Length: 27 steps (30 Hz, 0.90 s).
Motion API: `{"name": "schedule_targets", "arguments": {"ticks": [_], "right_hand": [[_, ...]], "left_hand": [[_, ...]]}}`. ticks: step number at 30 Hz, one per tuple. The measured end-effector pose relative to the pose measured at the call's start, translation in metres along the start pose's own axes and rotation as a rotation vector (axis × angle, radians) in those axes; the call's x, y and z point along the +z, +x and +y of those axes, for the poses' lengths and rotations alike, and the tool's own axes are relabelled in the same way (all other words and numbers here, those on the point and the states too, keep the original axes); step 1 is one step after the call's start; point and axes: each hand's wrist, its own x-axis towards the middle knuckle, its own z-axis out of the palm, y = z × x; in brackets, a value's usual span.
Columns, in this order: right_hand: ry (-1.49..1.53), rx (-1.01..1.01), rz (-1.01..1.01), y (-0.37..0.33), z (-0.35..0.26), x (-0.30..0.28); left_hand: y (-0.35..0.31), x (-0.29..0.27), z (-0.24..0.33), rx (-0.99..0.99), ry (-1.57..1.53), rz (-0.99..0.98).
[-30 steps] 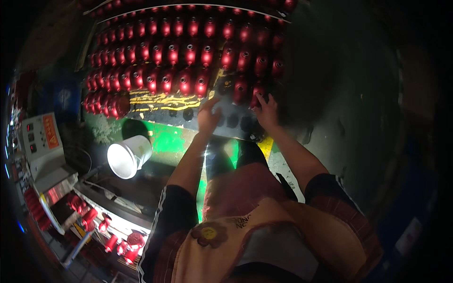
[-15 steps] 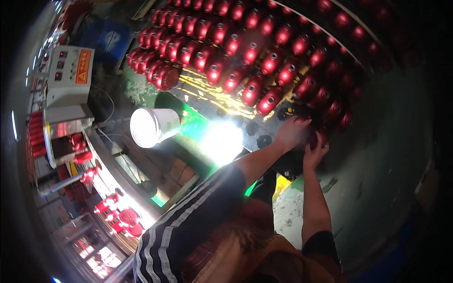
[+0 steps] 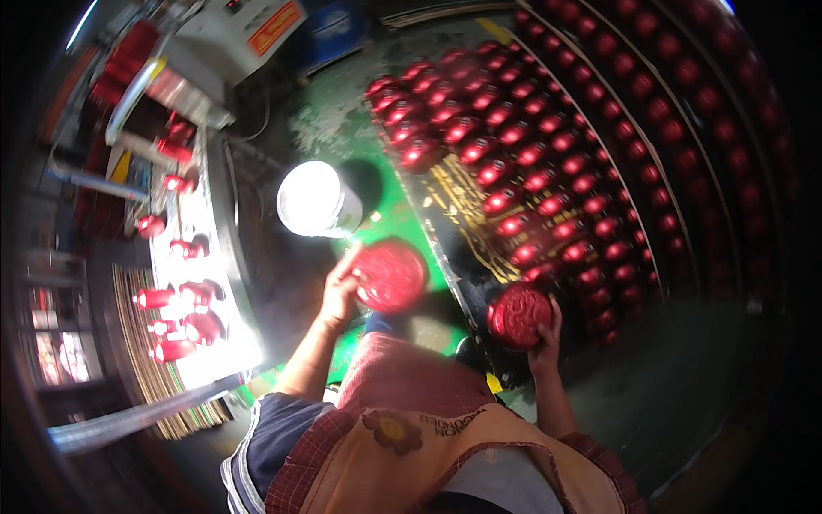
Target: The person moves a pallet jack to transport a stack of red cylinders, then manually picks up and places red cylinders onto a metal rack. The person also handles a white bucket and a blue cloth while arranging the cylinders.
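Note:
A round red flask-like bottle [image 3: 391,276] with an embossed face is in my left hand [image 3: 340,291], fingers along its left edge. It hangs over the floor before me, slightly blurred. My right hand [image 3: 548,336] grips a similar embossed red bottle [image 3: 517,315] from its right side, above the near end of a dark board [image 3: 471,291] with yellow streaks. On that board, just beyond my right hand, stand rows of glossy red bottles [image 3: 552,204], with small dark openings on top. The necks of the two held bottles cannot be made out.
A white bucket [image 3: 312,201] stands on the green floor ahead of my left hand. At left runs a brightly lit conveyor-like bench [image 3: 227,355] carrying several red bottles [image 3: 175,298]. Beyond are a control box [image 3: 231,38] and blue barrel [image 3: 336,32]. Stacked thin boards [image 3: 145,343] lean far left.
Both hands were together at the near end of the bottle rows. They are now apart, each lifting a red bottle, the left hand well to the left. My view has turned toward the lit bench.

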Motion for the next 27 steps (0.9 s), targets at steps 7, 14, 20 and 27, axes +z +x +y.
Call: {"name": "schedule_targets", "arguments": {"ticks": [7, 14, 20, 27], "right_hand": [[0.424, 0.424, -0.433, 0.169, 0.155, 0.274], [0.797, 1.148, -0.494, 0.257, 0.299, 0.494], [0.864, 1.307, -0.509, 0.288, 0.352, 0.573], [0.679, 1.349, -0.546, 0.334, 0.381, 0.61]], "left_hand": [[0.083, -0.179, 0.066, 0.175, -0.808, 0.071], [0.2, -0.304, 0.062, -0.113, -1.692, -0.204], [0.242, -0.353, 0.069, -0.056, -1.82, -0.316], [0.253, -0.371, 0.112, 0.065, -1.733, -0.4]]}}
